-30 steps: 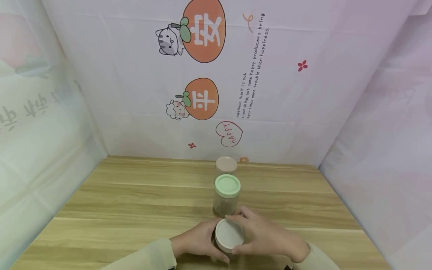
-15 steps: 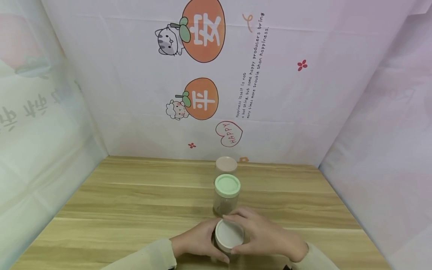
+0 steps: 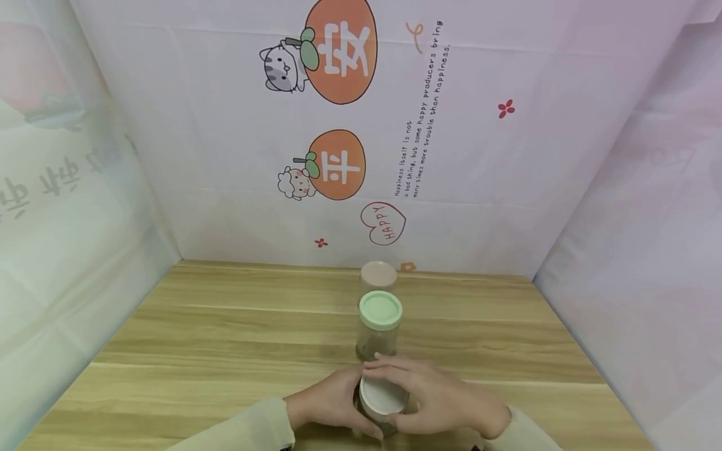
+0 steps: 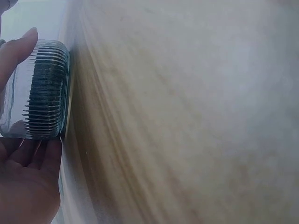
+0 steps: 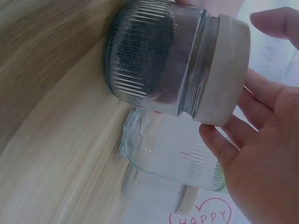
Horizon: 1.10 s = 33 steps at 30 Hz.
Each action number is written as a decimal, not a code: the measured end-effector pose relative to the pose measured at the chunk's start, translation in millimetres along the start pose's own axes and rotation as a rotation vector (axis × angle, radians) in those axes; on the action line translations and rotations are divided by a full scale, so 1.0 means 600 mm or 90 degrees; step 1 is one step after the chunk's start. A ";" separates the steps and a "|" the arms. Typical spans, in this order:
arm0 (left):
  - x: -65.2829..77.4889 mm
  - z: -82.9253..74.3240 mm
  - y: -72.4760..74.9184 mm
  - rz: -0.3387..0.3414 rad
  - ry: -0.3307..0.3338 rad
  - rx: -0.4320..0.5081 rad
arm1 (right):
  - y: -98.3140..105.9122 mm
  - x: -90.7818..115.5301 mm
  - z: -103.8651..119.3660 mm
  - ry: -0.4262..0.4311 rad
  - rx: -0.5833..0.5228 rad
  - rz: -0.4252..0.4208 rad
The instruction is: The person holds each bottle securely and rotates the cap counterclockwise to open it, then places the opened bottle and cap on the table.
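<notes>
A clear ribbed glass jar (image 5: 145, 56) with dark contents in its lower part stands upright near the front of the table. My left hand (image 3: 334, 401) grips the jar's body, thumb on the near side and fingers round the far side. Over the jar's beige lid (image 3: 383, 394) curls my right hand (image 3: 437, 398). Its fingers lie along the lid's far rim, and the thumb is close by the near rim. From the right wrist, the fingertips touch the lid while the thumb tip looks slightly apart from it. The lid sits on the jar.
Straight behind stands a glass jar with a green lid (image 3: 380, 310), close to the right fingers. Farther back is another jar with a pinkish-beige lid (image 3: 378, 275). The wooden table (image 3: 237, 332) ends at a printed cloth wall (image 3: 462, 238), with cloth on both sides.
My right hand has turned a little to the left over the lid, its fingers now covering more of the far rim. The left hand and the jar have stayed in place.
</notes>
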<state>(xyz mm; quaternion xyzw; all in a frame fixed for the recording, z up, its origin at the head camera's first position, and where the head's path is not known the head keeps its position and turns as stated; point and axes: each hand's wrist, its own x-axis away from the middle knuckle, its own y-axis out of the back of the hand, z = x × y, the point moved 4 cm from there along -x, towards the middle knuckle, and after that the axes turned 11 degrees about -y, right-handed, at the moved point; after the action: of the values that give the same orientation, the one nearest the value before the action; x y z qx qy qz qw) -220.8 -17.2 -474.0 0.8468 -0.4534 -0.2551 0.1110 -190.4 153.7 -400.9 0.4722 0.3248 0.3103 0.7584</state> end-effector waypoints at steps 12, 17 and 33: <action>-0.003 -0.001 0.002 -0.003 0.005 -0.014 | 0.006 0.003 -0.004 -0.086 0.082 -0.059; -0.002 0.001 0.001 -0.005 -0.002 -0.014 | 0.009 0.003 -0.006 -0.126 0.148 -0.095; 0.001 0.001 0.001 -0.016 0.009 -0.031 | 0.006 0.006 -0.003 -0.189 0.213 -0.073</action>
<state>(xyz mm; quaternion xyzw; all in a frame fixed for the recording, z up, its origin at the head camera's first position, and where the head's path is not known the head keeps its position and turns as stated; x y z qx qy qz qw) -221.2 -18.2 -474.5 0.8511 -0.4356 -0.2616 0.1318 -190.4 158.6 -399.2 0.6129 0.2829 0.1358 0.7252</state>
